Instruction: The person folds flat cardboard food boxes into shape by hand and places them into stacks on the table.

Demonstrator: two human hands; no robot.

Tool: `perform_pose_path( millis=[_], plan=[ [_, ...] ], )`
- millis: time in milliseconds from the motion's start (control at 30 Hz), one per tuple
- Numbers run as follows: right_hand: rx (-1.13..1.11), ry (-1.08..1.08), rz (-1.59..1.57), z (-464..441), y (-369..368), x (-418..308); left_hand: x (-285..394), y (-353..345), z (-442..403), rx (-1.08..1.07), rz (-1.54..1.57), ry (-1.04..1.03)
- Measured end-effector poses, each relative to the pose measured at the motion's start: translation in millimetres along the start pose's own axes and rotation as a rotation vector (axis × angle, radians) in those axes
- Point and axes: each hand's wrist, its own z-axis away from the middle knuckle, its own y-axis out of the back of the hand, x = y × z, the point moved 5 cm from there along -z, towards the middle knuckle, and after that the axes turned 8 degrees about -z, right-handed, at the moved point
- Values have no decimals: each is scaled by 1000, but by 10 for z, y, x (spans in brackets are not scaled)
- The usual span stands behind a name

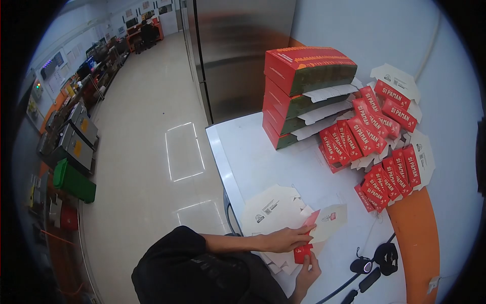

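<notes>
The left hand is reaching over the white table, and its fingers are bending over a red-and-cream folding carton; whether they are gripping it or only pressing it, I cannot tell. The right hand is touching the lower end of this carton, where its thumb and finger are pinching the red edge. The carton is lying partly folded between the two hands, and its cream panel is extending past the left fingertips. Just beside it, partly under the left forearm, flat cream cardboard blanks are lying. Farther back, larger red-and-dark-green boxes are standing in a stack, with pale flaps sticking out. To the right of this stack, small red "SI PAMAN" cartons are lying in overlapping groups. To the right of the hands, a black strap is lying. Behind the table, a steel cabinet is standing.
</notes>
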Motion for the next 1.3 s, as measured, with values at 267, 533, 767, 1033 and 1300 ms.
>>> perform_pose_path(
  millis=[267, 533, 767, 1033, 1300],
  plan=[
    [-38, 55, 85, 33, 49, 174, 300, 122, 53, -38, -1, -223],
    [90, 96, -499, 131, 97, -492, 666, 367, 164, 124, 200, -570],
    [-135, 112, -948, -68, 291, -300, 61, -293, 161, -169, 361, 97],
    [-309, 207, 465, 166, -503, -224, -481, -345, 193, -74, 523, 342],
    [-248, -17, 124, 129, -250, 356, -272, 123, 311, 62, 514, 160]
  ],
)
